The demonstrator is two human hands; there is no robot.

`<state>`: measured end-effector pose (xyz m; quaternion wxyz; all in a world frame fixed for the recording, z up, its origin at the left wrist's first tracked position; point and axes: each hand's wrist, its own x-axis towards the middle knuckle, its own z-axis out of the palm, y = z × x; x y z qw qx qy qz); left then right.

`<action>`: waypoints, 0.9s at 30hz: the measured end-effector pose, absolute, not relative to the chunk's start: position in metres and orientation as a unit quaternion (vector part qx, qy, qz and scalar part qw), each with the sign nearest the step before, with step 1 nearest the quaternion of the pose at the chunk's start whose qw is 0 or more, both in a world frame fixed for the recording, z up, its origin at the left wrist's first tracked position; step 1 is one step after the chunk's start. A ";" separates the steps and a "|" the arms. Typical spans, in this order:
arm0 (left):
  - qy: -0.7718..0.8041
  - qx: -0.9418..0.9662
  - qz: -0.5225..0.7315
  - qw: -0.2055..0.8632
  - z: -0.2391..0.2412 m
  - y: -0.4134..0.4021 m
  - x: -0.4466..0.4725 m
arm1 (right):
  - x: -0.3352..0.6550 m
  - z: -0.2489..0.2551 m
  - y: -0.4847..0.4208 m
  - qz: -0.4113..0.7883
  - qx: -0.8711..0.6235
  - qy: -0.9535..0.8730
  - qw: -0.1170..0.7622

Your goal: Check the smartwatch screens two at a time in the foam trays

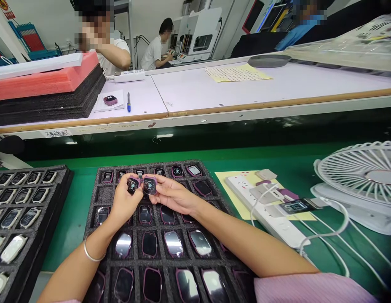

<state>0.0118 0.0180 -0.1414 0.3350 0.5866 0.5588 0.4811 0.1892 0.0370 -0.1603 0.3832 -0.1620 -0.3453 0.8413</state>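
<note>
Left grip (127,200) closed on a pink-framed smartwatch (132,185), right grip (173,194) pinching a second watch (149,185) just beside it! Both are up over a black foam tray (145,165) of watches, directly beneath the grips.

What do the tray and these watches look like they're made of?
The tray looks like dark grey foam: matte, with a porous surface and cut pockets. The watches seem to have glass faces, judging by the sharp glare, in plum-coloured casings, possibly plastic or coated metal; the look leaves that open.
</note>
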 end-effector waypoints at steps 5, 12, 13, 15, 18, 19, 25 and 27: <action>0.557 0.578 0.490 0.342 -0.141 0.018 0.012 | 0.189 -0.160 0.037 0.840 -0.162 -0.349 0.383; 0.553 0.588 0.486 0.336 -0.140 0.017 0.012 | 0.190 -0.160 0.037 0.842 -0.158 -0.348 0.381; 0.553 0.589 0.484 0.335 -0.141 0.017 0.012 | 0.190 -0.160 0.037 0.842 -0.157 -0.346 0.382; 0.555 0.589 0.483 0.335 -0.141 0.018 0.012 | 0.190 -0.160 0.037 0.842 -0.157 -0.347 0.382; 0.554 0.585 0.485 0.340 -0.142 0.018 0.012 | 0.189 -0.160 0.037 0.839 -0.159 -0.352 0.382; 0.553 0.583 0.487 0.341 -0.141 0.018 0.012 | 0.190 -0.160 0.037 0.839 -0.159 -0.353 0.382; 0.558 0.578 0.484 0.347 -0.143 0.018 0.011 | 0.189 -0.160 0.037 0.840 -0.159 -0.350 0.382; 0.558 0.578 0.482 0.348 -0.144 0.018 0.010 | 0.189 -0.160 0.036 0.840 -0.160 -0.350 0.383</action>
